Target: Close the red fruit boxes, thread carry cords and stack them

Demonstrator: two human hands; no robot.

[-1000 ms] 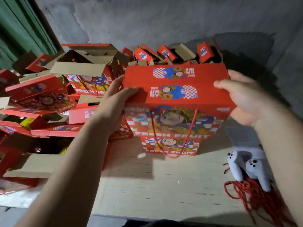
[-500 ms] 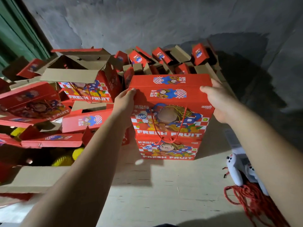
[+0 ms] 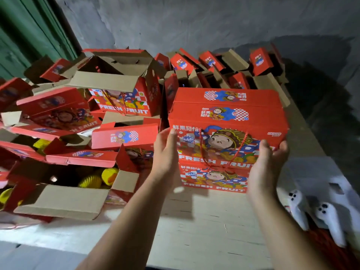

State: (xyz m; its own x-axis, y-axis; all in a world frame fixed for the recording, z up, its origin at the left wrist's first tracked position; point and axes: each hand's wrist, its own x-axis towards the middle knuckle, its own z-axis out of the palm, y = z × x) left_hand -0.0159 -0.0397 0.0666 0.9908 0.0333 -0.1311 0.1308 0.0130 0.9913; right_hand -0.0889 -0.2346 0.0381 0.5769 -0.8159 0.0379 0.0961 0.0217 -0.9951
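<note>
At centre right of the frame, the closed, corded top box (image 3: 228, 121) now sits stacked on a lower box (image 3: 213, 180), as both hands, left (image 3: 165, 152) and right (image 3: 266, 162), fingers straightened, release its sides.

1. Closed boxes, stacked: two. The upper box (image 3: 228, 121) sits on the lower box (image 3: 213, 180).
2. Carry cords on the stack's front: one red cord (image 3: 222, 152) is visible.
3. Open boxes (image 3: 109, 82): many, piled left and behind; exact count cannot be told.
4. Hands: two, the left hand (image 3: 165, 152) and the right hand (image 3: 266, 162).
5. White controllers (image 3: 329, 221): two, at right.
6. Yellow items (image 3: 91, 180) in open boxes: several; count unclear.
</note>
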